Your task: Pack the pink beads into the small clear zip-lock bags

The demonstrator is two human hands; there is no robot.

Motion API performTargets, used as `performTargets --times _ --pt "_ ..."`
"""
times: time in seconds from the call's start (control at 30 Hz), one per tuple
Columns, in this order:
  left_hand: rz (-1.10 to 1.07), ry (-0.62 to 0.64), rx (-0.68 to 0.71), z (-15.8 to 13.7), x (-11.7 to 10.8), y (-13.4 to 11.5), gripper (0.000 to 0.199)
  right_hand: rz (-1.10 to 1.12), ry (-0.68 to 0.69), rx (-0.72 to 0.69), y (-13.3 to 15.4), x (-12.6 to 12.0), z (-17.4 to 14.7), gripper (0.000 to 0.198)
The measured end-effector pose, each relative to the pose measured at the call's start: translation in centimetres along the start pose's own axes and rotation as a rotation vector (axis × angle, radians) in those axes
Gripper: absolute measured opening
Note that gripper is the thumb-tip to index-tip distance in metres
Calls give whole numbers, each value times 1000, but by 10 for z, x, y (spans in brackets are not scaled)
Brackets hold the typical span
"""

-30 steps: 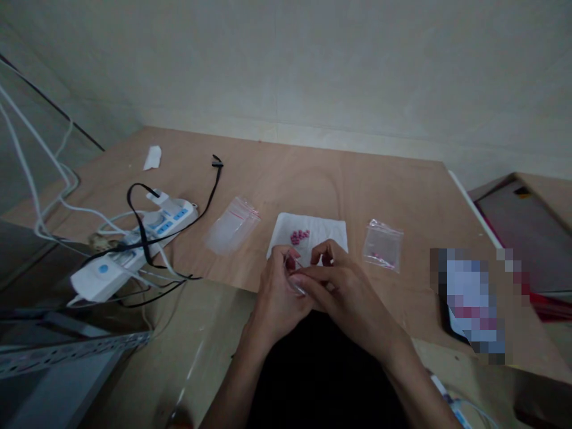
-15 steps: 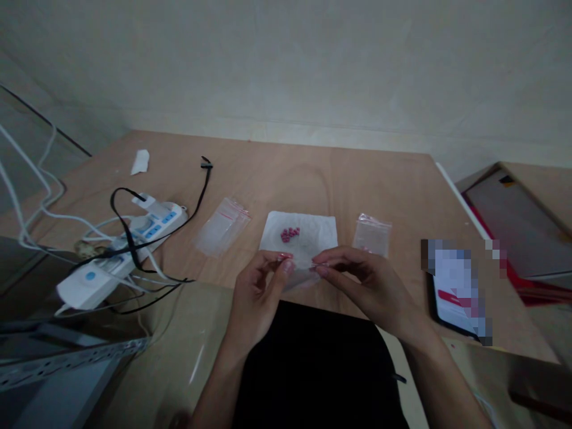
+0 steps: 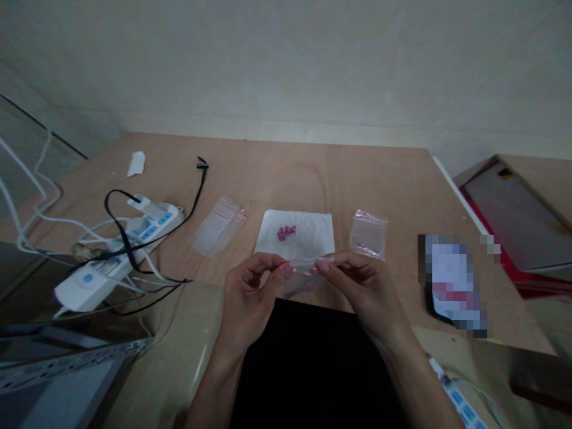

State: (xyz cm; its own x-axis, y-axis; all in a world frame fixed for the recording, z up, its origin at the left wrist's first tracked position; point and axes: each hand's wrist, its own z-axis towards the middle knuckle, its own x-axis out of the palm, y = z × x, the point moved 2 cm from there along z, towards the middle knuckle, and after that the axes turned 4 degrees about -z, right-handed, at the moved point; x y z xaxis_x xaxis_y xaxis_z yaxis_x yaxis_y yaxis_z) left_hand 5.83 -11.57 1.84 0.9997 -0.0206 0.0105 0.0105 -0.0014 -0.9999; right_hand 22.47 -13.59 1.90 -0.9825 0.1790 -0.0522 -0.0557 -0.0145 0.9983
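A small clear zip-lock bag (image 3: 300,283) hangs between my two hands near the table's front edge. My left hand (image 3: 257,283) pinches its top edge at the left corner, thumb against forefinger. At the right corner my right hand (image 3: 355,283) grips the same edge in the same way. Just beyond my fingers lies a white tissue (image 3: 308,235), with a cluster of small pinkish-red beads (image 3: 286,232) on it. Another clear zip-lock bag (image 3: 369,232), with a few small reddish bits inside, rests to the right. More flat zip-lock bags (image 3: 220,226) overlap on the left.
On the left sits a white power strip (image 3: 120,259) tangled with black and white cables. A phone (image 3: 453,286), partly blurred, lies at the right. A scrap of white paper (image 3: 136,163) is far left on the wooden table (image 3: 357,173). Another power strip (image 3: 465,405) shows lower right.
My right hand has shifted its hold along the bag's top edge and tilted more upright. The bag's top now stretches between both hands. The view has moved slightly.
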Motion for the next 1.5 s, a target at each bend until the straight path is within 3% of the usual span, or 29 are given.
performTargets --times 0.23,0.43,0.7,0.83,0.97,1.1,1.23,1.33,1.4,1.5 --pt "-24 144 -2 -2 1 3 18 17 -10 -46 4 6 -7 14" --pt "110 100 49 -7 8 3 12 52 88 66 -1 15 -11 18" --pt "122 142 91 -12 3 8 12 -36 -21 -76 -4 14 -17 10" --pt "57 210 71 -8 -1 9 8 30 26 -44 -6 14 -16 8" --pt "158 210 118 -8 -1 10 9 68 53 15 -9 13 -17 14" --pt "251 202 123 -9 -4 12 9 -61 35 -26 -9 12 -19 12" --pt "177 383 19 -8 -6 8 18 -128 99 -21 -8 10 -21 16" --pt "213 505 29 0 -14 5 24 -184 118 -2 -6 1 -17 19" --pt "284 363 101 15 -29 8 24 -242 31 -8 -4 -13 -11 16" --pt "517 -159 272 50 -65 20 35 -271 -223 -44 -1 -44 6 20"
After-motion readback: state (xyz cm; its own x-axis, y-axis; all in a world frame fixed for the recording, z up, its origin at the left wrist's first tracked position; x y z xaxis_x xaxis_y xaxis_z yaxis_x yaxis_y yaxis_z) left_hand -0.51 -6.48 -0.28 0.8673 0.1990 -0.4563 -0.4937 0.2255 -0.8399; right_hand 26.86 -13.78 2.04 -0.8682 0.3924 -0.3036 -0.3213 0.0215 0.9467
